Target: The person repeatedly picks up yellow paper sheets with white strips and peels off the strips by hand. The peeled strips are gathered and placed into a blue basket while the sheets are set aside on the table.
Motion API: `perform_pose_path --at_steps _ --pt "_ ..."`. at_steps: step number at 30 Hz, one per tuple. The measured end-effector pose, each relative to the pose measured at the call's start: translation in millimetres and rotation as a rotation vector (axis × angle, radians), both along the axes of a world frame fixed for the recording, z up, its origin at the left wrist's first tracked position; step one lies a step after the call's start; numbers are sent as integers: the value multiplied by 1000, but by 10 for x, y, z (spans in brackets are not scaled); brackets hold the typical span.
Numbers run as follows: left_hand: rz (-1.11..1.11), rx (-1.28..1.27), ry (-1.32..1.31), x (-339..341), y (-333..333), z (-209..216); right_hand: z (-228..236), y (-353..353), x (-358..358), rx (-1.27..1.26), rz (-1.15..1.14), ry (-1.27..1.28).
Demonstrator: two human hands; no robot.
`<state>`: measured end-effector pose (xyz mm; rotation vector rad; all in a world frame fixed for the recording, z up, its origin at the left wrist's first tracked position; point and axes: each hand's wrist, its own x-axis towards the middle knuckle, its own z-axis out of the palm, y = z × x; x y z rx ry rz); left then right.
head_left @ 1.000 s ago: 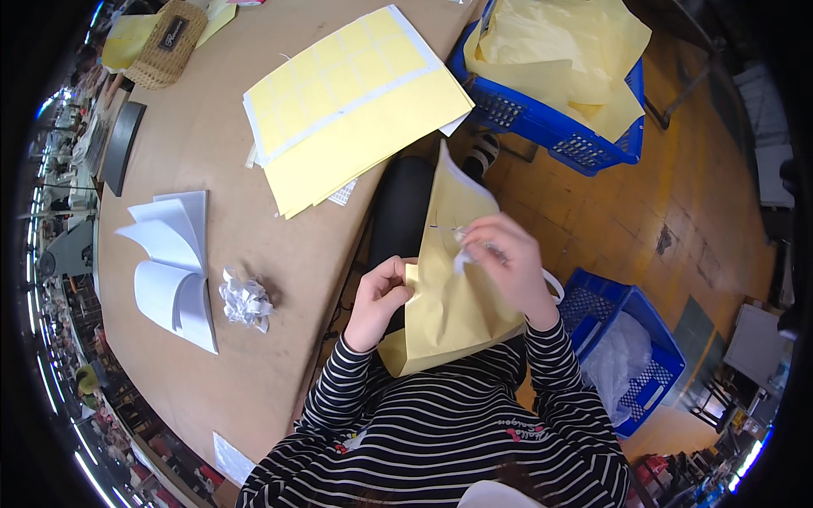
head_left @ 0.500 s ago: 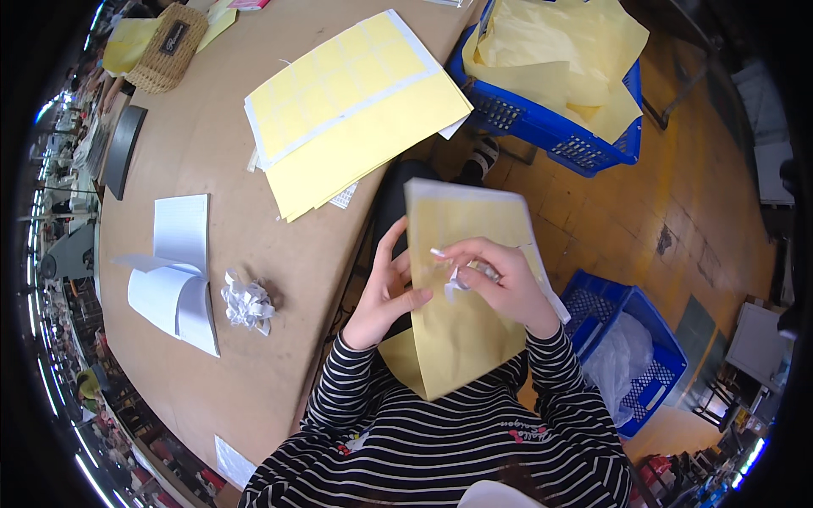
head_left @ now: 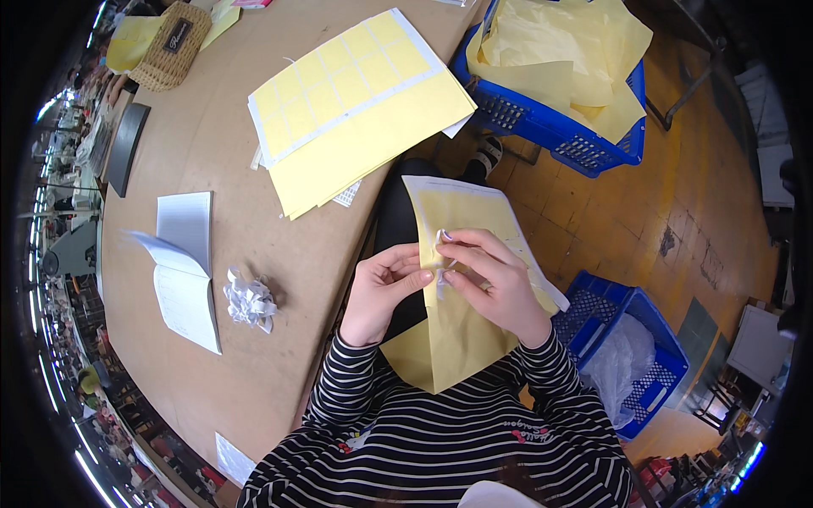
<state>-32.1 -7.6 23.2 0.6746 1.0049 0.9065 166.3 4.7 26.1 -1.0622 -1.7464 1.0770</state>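
A yellow sheet (head_left: 470, 347) with a pale border slopes across my lap. Along its left edge my left hand (head_left: 377, 292) is closed, thumb in front and fingers partly behind the sheet. My right hand (head_left: 501, 288) lies over the sheet's front and pinches a small curled white strip (head_left: 440, 240) at that same edge. The two hands nearly meet there. Part of the strip is hidden by the right fingers. Another yellow piece (head_left: 405, 360) shows below, near my lap.
On the table (head_left: 195, 398) lie a stack of yellow sheets (head_left: 373, 127), an open notebook (head_left: 186, 292), crumpled white strips (head_left: 250, 302) and a dark curved bar (head_left: 127, 152). A wicker basket (head_left: 176, 46) stands far left. Blue crates hold yellow sheets (head_left: 550, 34) and clear plastic (head_left: 622, 356).
My right hand has moved left to the sheet's edge with the white strip. My left fingers have closed on that edge. A page of the notebook has shifted.
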Motion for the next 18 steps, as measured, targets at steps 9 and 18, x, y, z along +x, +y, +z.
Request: perform_pose_path --at_steps 9,18 --pt "-16 205 415 149 8 215 -39 39 17 324 -70 -212" --pt "74 134 256 206 40 162 -33 -15 -6 98 -127 -62"
